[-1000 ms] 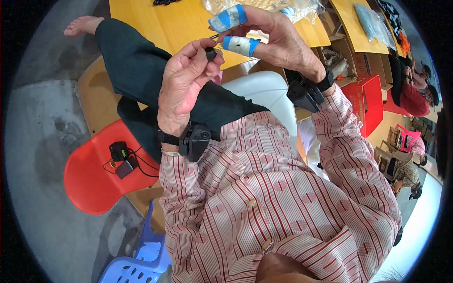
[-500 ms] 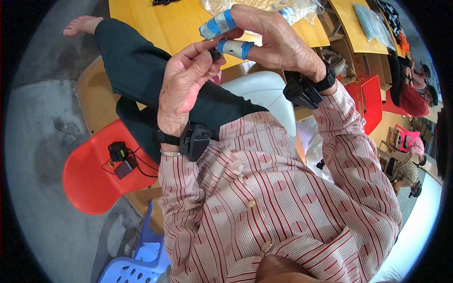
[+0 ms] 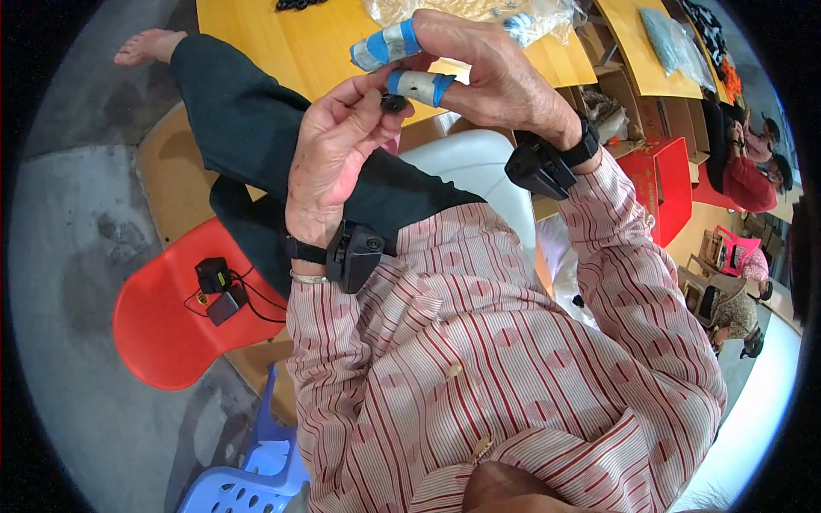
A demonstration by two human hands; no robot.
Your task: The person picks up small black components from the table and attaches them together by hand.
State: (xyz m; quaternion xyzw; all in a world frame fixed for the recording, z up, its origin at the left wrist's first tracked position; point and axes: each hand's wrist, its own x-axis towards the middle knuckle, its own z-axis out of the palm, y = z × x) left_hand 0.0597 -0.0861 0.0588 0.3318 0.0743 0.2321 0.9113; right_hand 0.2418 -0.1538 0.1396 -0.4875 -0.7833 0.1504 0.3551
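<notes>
A small black rounded piece (image 3: 394, 103) is pinched between the thumb and fingers of my left hand (image 3: 333, 150). Close above and to its right is my right hand (image 3: 500, 81), its thumb and index finger wrapped in blue and white tape. That thumb tip lies right by the black piece, but whether it touches is unclear. The taped index finger stretches left, apart from the thumb, over my left fingertips. My other right fingers are partly hidden behind. Each wrist carries a strapped black device, the left one (image 3: 355, 256) and the right one (image 3: 540, 168).
A yellow table (image 3: 282, 56) ahead bears clear plastic bags (image 3: 479, 10) and black items (image 3: 299, 3). Left stands a red chair (image 3: 167, 316) with black boxes and cables; below it, a blue plastic stool (image 3: 244, 487). A red box (image 3: 671, 184) and other people are at right.
My right hand has shifted slightly left, its taped index and thumb spread a little wider. The black piece shows more plainly in my left hand, which stays nearly in place.
</notes>
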